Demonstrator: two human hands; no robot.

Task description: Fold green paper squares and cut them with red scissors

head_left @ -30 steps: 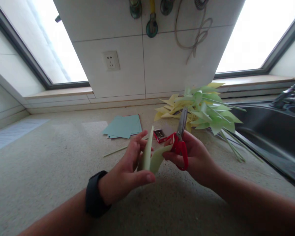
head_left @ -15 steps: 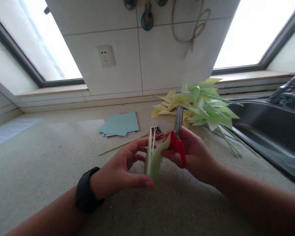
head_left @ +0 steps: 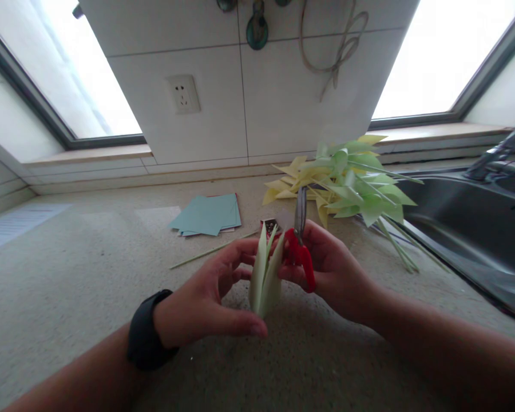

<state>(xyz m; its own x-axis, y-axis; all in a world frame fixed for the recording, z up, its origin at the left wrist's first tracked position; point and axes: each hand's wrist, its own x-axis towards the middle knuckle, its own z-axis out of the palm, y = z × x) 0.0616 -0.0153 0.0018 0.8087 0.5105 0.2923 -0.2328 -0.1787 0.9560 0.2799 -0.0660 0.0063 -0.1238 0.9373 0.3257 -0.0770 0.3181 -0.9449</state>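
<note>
Between my hands stands a pale yellow-green sheet of paper (head_left: 266, 289), folded and cut, its flaps spreading at the top. My left hand (head_left: 206, 300), with a black band at the wrist, curves around the paper's left side; its fingers are partly hidden behind it. In my right hand (head_left: 337, 272) are red-handled scissors (head_left: 299, 243), their blades closed and pointing up and away from me. The thumb of that hand also touches the right flap of the paper. Behind the paper lies a small open box (head_left: 270, 225) with tiny items I cannot make out.
A thin stick (head_left: 201, 256) lies left of the box. Farther back is a stack of light blue paper squares (head_left: 206, 214). Yellow and green paper pinwheels (head_left: 352, 183) on sticks are heaped at the back right, beside a steel sink (head_left: 467, 229). A printed sheet (head_left: 17, 226) lies far left.
My right hand with the scissors has shifted left, toward the paper. The right flap now stands more upright and closer to the left one.
</note>
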